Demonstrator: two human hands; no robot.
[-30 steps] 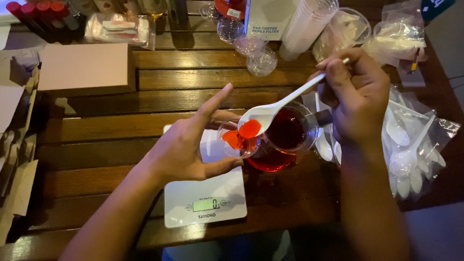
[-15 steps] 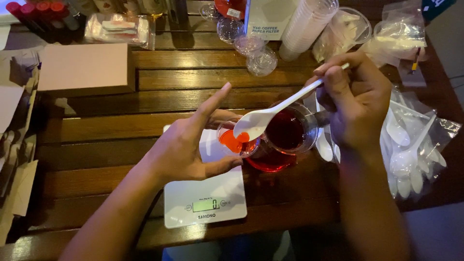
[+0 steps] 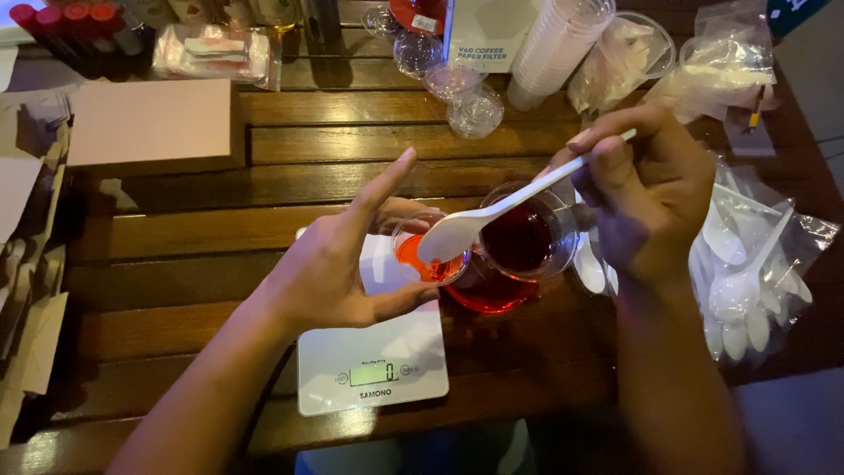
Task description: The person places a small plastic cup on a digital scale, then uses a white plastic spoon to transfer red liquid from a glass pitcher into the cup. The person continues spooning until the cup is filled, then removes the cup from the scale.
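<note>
Left hand (image 3: 338,268) grip closed on small clear red-filled plastic cup (image 3: 428,259); right hand (image 3: 655,198) grip pinching white plastic spoon (image 3: 492,215) mid-frame — tilt risks red drips onto white digital scale (image 3: 374,369).

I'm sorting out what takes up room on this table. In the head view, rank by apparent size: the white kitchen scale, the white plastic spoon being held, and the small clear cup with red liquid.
1. white kitchen scale
2. white plastic spoon
3. small clear cup, partly hidden by the left hand
</note>
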